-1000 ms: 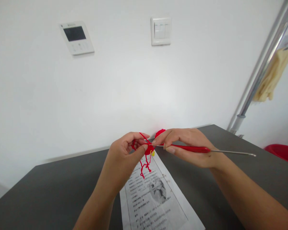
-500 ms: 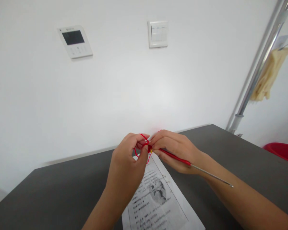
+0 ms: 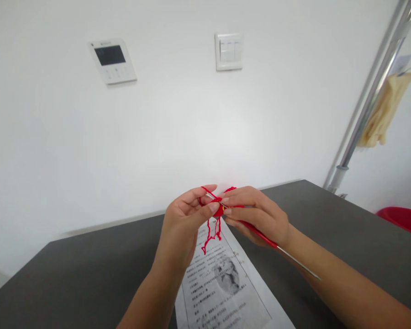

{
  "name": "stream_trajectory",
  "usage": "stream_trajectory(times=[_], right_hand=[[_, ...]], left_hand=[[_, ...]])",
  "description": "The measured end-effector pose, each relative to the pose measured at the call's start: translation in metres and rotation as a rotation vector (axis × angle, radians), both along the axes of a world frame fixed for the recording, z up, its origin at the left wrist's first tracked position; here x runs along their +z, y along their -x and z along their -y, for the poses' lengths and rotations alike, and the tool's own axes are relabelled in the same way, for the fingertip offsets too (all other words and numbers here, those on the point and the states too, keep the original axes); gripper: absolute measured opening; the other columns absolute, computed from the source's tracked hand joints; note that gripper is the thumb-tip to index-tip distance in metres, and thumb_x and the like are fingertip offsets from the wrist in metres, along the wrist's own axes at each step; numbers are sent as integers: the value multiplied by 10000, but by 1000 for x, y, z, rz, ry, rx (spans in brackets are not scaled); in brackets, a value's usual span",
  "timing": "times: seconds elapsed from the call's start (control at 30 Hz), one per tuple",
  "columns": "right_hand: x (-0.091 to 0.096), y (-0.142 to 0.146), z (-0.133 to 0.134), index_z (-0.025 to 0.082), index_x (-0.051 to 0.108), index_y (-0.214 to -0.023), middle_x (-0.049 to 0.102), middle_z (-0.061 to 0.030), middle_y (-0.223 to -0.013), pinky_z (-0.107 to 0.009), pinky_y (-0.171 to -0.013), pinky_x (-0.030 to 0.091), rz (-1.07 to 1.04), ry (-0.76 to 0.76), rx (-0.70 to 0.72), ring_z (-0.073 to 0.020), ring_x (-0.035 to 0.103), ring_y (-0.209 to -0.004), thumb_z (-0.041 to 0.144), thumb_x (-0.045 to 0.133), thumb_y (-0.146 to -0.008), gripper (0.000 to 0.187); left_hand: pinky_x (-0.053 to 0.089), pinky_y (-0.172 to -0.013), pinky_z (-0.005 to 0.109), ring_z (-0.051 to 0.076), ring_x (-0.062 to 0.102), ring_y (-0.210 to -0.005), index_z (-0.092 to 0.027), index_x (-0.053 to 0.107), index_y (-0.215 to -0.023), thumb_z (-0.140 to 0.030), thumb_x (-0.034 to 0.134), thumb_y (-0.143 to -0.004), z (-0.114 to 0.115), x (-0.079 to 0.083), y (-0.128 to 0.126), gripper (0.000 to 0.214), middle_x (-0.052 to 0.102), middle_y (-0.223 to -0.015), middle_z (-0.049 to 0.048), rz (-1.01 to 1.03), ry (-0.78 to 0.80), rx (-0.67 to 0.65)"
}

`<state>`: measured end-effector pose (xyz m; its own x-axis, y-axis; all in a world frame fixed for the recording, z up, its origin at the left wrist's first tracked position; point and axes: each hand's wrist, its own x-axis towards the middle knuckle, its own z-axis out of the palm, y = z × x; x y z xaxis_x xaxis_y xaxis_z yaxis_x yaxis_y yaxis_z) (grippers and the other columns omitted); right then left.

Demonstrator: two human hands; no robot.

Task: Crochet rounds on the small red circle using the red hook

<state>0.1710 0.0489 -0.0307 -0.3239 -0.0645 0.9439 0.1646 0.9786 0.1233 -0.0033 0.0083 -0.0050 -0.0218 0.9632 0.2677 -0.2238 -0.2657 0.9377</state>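
My left hand [image 3: 183, 224] pinches a small piece of red crochet work [image 3: 219, 210] between thumb and fingers. Red yarn [image 3: 209, 192] runs over its raised index finger, and loose red strands [image 3: 212, 237] dangle below the piece. My right hand [image 3: 256, 214] is closed on a crochet hook [image 3: 265, 238] with a red grip and metal ends. One end of the hook meets the crochet work; the other points down to the right past my wrist. A bit of yellow shows at the work beside my right fingertips.
A printed sheet [image 3: 226, 304] with a grey picture lies under my hands on the dark table [image 3: 99, 269]. Behind stands a white wall with a panel [image 3: 113, 61] and a light switch [image 3: 229, 51]. At right are a metal pole [image 3: 370, 105], a hanging yellowish cloth [image 3: 388, 112] and something red [image 3: 402, 220].
The red piece has turned more into view between my fingers, and more strands hang beneath it. The free end of the hook has shifted left and down. My left fingers have straightened somewhat.
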Motion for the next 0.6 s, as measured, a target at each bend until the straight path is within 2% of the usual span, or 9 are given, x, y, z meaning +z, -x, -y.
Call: stream_trajectory(times=[0.07, 0.17, 0.23, 0.3, 0.43, 0.6], right_hand=[[-4, 2, -3, 181, 626, -1125, 702, -107, -1026, -334, -813, 633, -6, -45, -36, -201, 708, -989, 135, 607, -946, 185], [-13, 10, -7, 217, 612, -1138, 692, -93, -1028, -380, -824, 636, -64, -73, -87, -220, 701, -1025, 155, 597, -953, 195], [-19, 17, -9, 221, 600, -1122, 675, -92, -1018, -376, -807, 638, -116, -65, -103, -220, 694, -1018, 157, 593, -956, 178], [-22, 23, -9, 214, 590, -1108, 660, -100, -1015, -367, -795, 635, -133, -5, -122, -215, 686, -993, 150, 585, -957, 164], [-16, 22, -3, 203, 591, -1068, 674, -92, -968, -359, -774, 611, -75, 128, -125, -209, 670, -927, 138, 585, -952, 133], [-2, 11, 5, 227, 633, -1041, 733, -81, -995, -345, -818, 600, 12, 354, -80, -204, 714, -940, 184, 576, -969, 101]], left_hand=[[510, -652, 185, 74, 623, -633, -148, 779, -915, -172, 843, -622, -3, -2, -4, 301, 697, -680, -13, 113, 54, -54], [515, -666, 198, 81, 621, -644, -147, 770, -948, -193, 831, -649, -4, -6, -9, 309, 692, -686, -15, 152, 31, -29], [509, -657, 210, 94, 616, -655, -154, 751, -1004, -207, 797, -702, -5, -9, -9, 310, 680, -695, -24, 40, -44, 45], [511, -681, 242, 122, 626, -696, -159, 720, -1084, -219, 740, -772, -6, -12, -7, 319, 672, -729, -21, -157, -130, 146], [500, -807, 314, 171, 636, -816, -168, 691, -1141, -195, 623, -856, -11, -14, 5, 294, 670, -837, 12, -568, -338, 317], [493, -799, 312, 180, 637, -794, -192, 710, -1066, -127, 568, -863, -18, -9, 15, 256, 663, -816, 15, -753, -457, 415]])
